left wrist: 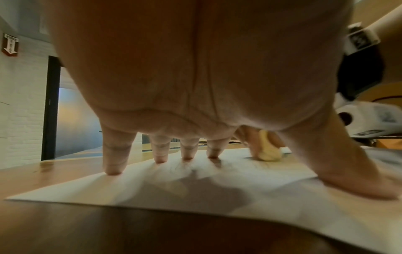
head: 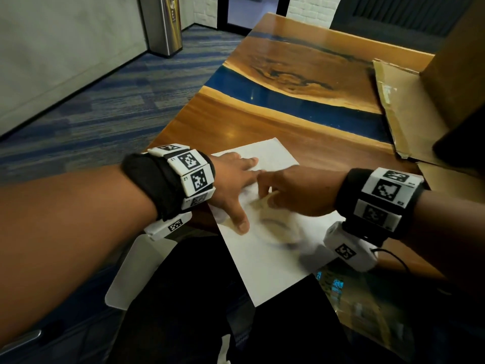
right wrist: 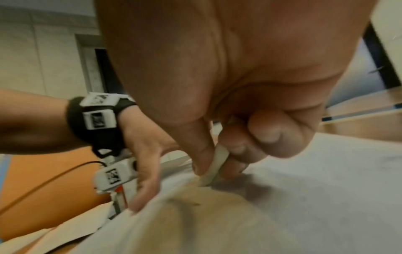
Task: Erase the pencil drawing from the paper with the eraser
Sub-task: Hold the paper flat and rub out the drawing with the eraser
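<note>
A white sheet of paper [head: 265, 261] lies on the near corner of the wooden table [head: 236, 122], with a faint grey pencil drawing [head: 275, 224] near its middle. My left hand [head: 236, 179] presses flat on the paper's left part, its fingers [left wrist: 113, 154] spread and straight. My right hand [head: 296, 190] pinches a pale yellowish eraser [left wrist: 268, 151] between thumb and fingers, its lower end on the paper [right wrist: 304, 197] beside the left hand. In the right wrist view the eraser [right wrist: 214, 167] shows as a thin pale slab.
A flattened cardboard sheet [head: 399, 106] and a cardboard box [head: 456, 74] lie at the table's right. The paper overhangs the table's near edge above my dark lap [head: 196, 311]. A blue resin band [head: 288, 98] crosses the tabletop. Carpeted floor [head: 91, 106] lies to the left.
</note>
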Available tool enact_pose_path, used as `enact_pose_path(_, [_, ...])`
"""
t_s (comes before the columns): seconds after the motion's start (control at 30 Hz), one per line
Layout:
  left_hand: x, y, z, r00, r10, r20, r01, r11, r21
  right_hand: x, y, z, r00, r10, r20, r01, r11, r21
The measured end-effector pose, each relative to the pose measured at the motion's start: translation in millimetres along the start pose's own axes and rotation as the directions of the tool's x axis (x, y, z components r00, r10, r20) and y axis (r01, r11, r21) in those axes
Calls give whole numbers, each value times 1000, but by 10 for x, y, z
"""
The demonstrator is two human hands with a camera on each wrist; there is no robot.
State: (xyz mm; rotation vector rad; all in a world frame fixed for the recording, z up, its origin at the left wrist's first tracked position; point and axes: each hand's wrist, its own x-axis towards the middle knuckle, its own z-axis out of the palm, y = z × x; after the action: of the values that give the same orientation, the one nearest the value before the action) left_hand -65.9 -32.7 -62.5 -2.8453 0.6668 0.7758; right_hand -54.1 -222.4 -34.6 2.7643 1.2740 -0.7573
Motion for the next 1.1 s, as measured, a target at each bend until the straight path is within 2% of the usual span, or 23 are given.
enact_pose_path(0.07, [14,-1,4,1000,-2,7,2,1000,32,11,27,-25,1000,19,-10,-19,1000,-8])
enact_pose_path(0.17, [8,26,-10,1000,-13,1,13,998,66,70,167,-82,966,208,-154,-218,975,-52])
enact_pose_path(0.2, [4,36,-18,1000,-16,-3,16,998,67,63,150,-54,970,188,-154,-198,979,-54])
enact_pose_path(0.3, [-12,42,-28,1000,-20,9,20,999,40,-5,-33,60,999,-44,-29,44,999,0])
enact_pose_path(0.33, [-11,44,-36,1000,-19,12,18,999,43,-19,-42,64,998,-64,-14,64,998,16])
enact_pose_path(0.4, [-17,54,-61,1000,-17,14,16,997,75,38,56,-25,993,63,-95,-64,998,-11])
enact_pose_path(0.47, [-14,56,-76,999,-30,22,28,996,88,81,166,-85,965,205,-166,-214,976,-37])
enact_pose_path(0.53, [-23,65,-89,999,-38,30,35,996,76,69,151,-49,983,140,-120,-148,987,-59])
enact_pose_path(0.6, [-28,67,-92,998,-42,38,40,998,58,12,93,11,1000,16,0,-16,1000,-9])
enact_pose_path(0.63, [-28,66,-102,998,-40,39,38,998,58,-12,98,4,1000,-1,24,1,1000,19])
enact_pose_path(0.77, [-30,91,-128,998,-45,46,42,997,70,31,297,-95,973,191,-131,-197,980,-32])
enact_pose_path(0.8, [-30,93,-130,998,-47,47,44,997,67,22,298,-72,977,177,-123,-182,983,-37])
enact_pose_path(0.9, [-15,80,-120,997,-53,56,50,997,54,-32,179,29,999,-18,35,18,1000,23])
enact_pose_path(0.93, [-5,79,-126,997,-53,58,50,997,61,-38,171,30,998,-36,55,34,999,40])
enact_pose_path(1.03, [13,96,-155,996,-62,57,57,995,79,17,307,-65,987,125,-104,-129,991,-25])
enact_pose_path(1.1, [18,103,-156,996,-67,55,62,995,82,-8,324,-56,981,142,-132,-151,986,-64])
